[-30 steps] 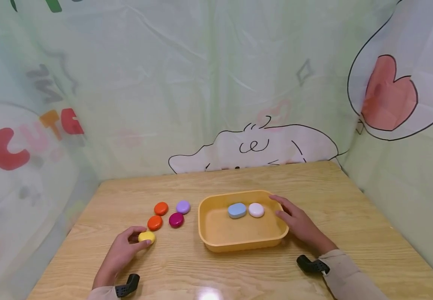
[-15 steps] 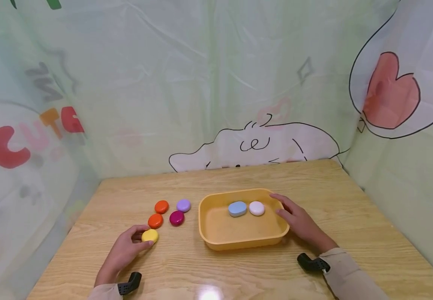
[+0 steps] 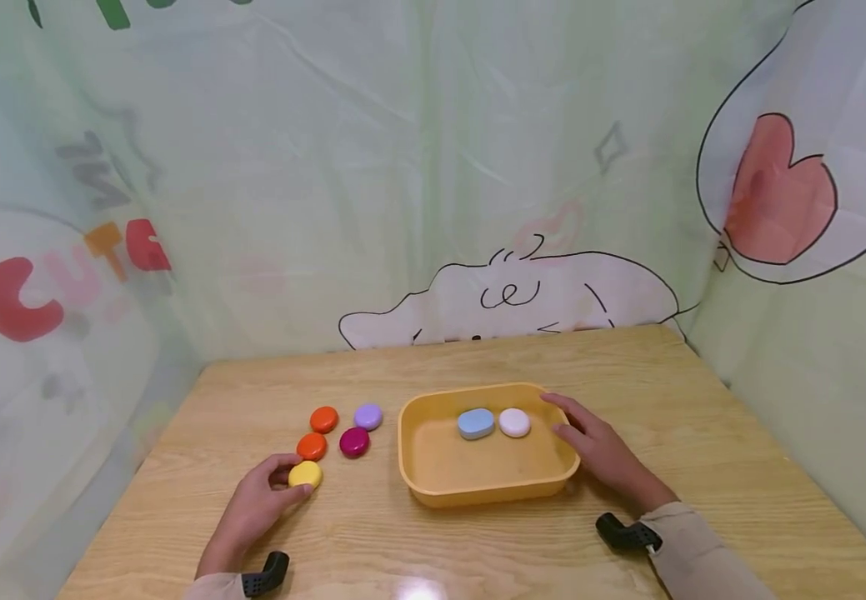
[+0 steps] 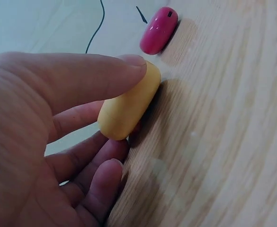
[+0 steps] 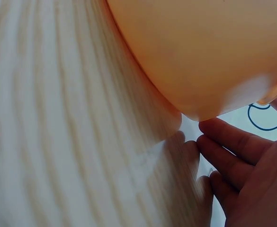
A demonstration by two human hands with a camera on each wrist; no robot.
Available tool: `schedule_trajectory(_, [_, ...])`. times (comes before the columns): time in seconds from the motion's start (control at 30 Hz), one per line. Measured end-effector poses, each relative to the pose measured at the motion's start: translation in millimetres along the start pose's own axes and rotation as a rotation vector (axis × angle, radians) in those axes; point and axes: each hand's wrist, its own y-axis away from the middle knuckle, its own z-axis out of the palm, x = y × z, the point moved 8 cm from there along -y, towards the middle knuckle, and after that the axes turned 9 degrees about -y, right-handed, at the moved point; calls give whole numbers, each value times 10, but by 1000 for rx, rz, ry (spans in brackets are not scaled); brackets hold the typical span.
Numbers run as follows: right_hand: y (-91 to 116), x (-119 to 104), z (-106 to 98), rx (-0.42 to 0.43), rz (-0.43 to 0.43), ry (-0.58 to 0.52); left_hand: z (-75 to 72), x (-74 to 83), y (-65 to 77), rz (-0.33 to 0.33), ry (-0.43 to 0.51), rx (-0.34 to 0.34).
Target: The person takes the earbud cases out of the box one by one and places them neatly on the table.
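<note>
My left hand point(image 3: 254, 504) pinches a smooth yellow rounded disc point(image 3: 305, 475) between thumb and fingers, close over the tabletop. Just beyond it lie two orange discs point(image 3: 312, 447), a magenta disc point(image 3: 354, 442) and a lilac one point(image 3: 368, 417). In the left wrist view the magenta disc point(image 4: 158, 30) has a small dark slot in its edge. My right hand point(image 3: 603, 450) holds the right end of a yellow-orange tray point(image 3: 488, 492), thumb over the rim and fingers against the outer wall point(image 5: 200, 61). Inside the tray sit a light blue oval piece point(image 3: 475, 423) and a pale pink disc point(image 3: 514, 422).
The wooden table point(image 3: 372, 550) backs onto a hanging printed curtain point(image 3: 290, 208) with cartoon drawings. More curtain stands along the left and right sides. Each wrist wears a black camera mount point(image 3: 628, 533).
My left hand has shifted slightly to the right with the yellow disc, which now shows more of its flat face. The right hand and the tray stay in place.
</note>
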Motion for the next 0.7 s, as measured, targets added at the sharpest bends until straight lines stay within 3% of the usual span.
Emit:
schedule_trajectory(0.2, [-15,45,6,3,2,4,-27,13,29,-12,45,-8])
schedule_trajectory(0.37, [-66,37,18,0,-13,19,-133,1,32,-25,104,57])
schedule_trajectory(0.53, [-88,9,23,-3,-20,16,-276,27,67,-46,333,146])
schedule_trajectory(0.7, [-28,21,-10,2,1,28,-215,232,53,-2,491,99])
